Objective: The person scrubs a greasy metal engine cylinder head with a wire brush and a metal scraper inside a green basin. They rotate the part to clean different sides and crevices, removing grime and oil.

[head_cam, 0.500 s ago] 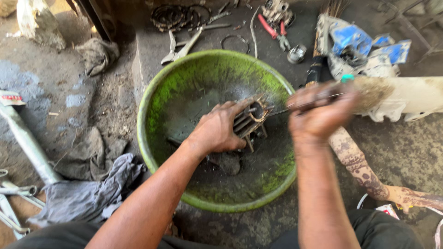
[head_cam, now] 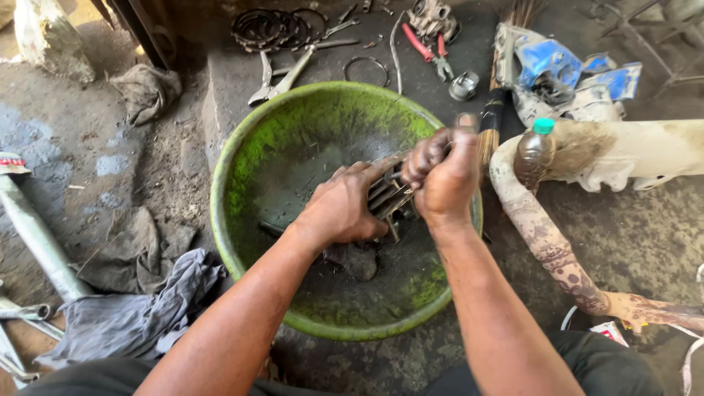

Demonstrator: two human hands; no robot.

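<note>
Our two hands cover most of the dark finned metal engine part [head_cam: 387, 196], so we cannot make out its full shape, and whatever thin tool our right hand [head_cam: 440, 172] grips in its closed fingers is hidden. The part sits in the middle of the round green plastic basin [head_cam: 253, 147], whose grimy floor also holds a dark lump near our left hand [head_cam: 343, 205], fingers clamped on the fins. Half a second ago the right hand was out over the right rim; now it presses against the part, uncovering the brown bottle with a green cap [head_cam: 534, 150].

Green basin [head_cam: 242, 158], blue-capped brown bottle [head_cam: 533, 155], red-handled pliers [head_cam: 429, 48]
</note>
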